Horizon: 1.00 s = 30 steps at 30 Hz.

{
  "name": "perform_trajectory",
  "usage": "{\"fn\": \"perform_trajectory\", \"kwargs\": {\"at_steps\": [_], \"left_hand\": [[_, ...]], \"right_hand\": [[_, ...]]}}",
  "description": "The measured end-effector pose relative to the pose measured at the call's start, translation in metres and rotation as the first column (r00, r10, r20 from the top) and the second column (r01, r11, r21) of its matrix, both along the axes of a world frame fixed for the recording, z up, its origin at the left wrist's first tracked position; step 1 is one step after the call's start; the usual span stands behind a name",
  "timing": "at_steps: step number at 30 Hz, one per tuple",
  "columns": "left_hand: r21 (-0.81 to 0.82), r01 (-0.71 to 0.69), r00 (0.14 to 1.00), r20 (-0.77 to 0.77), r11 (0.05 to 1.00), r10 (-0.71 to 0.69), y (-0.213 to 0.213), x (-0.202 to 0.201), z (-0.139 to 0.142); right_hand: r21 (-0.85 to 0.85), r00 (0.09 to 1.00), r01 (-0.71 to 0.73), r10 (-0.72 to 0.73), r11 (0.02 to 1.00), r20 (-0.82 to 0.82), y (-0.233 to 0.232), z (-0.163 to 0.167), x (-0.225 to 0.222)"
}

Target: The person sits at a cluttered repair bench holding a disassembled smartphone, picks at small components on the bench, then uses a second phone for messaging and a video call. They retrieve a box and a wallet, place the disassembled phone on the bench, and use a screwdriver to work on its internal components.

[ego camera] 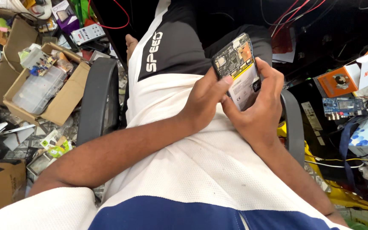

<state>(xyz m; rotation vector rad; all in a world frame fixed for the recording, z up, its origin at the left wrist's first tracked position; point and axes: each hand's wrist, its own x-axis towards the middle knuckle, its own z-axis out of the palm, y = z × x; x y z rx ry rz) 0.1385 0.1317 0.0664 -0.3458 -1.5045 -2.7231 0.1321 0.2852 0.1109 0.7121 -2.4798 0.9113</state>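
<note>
Both the left hand (203, 100) and right hand (258, 108) closed around an opened phone (239, 70) (circuit board exposed) above the lap; a cardboard box (43, 83) sat well left, a blue circuit board (341, 106) right

Lap open between the chair armrests: left armrest (99, 100), right armrest (294, 123). Both hands (205, 100) (256, 110) close around the opened phone (238, 70), above the lap. Beyond the left armrest, cardboard box (43, 87) and floor clutter block passage. Beyond the right, circuit boards (343, 106) and wires crowd.
</note>
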Motion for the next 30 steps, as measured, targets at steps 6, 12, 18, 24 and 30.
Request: {"fn": "perform_trajectory", "kwargs": {"at_steps": [6, 12, 18, 24, 30], "left_hand": [[-0.049, -0.097, 0.995, 0.005, 0.994, 0.098, 0.0017, 0.0007, 0.0032], [-0.168, -0.166, 0.985, 0.021, 0.972, 0.172, -0.0006, 0.0043, 0.0081], [-0.147, -0.151, 0.988, 0.001, 0.977, 0.153, 0.0021, 0.0057, 0.0086], [-0.163, -0.165, 0.985, 0.030, 0.973, 0.172, 0.0010, 0.0067, 0.0072], [-0.154, -0.168, 0.986, -0.010, 0.974, 0.168, 0.0015, 0.0082, 0.0080]], "right_hand": [[0.031, 0.999, 0.033, -0.032, 0.999, -0.043, -0.0048, 0.0037, 0.0044], [0.040, 0.997, 0.040, -0.037, 0.998, -0.066, -0.0071, 0.0026, 0.0037], [0.064, 0.995, 0.042, -0.036, 0.997, -0.089, -0.0022, -0.0028, 0.0016], [0.027, 0.997, 0.033, -0.031, 0.999, -0.069, -0.0037, -0.0048, 0.0033], [0.035, 0.996, 0.048, -0.046, 0.998, -0.071, -0.0037, -0.0038, 0.0032]]}}
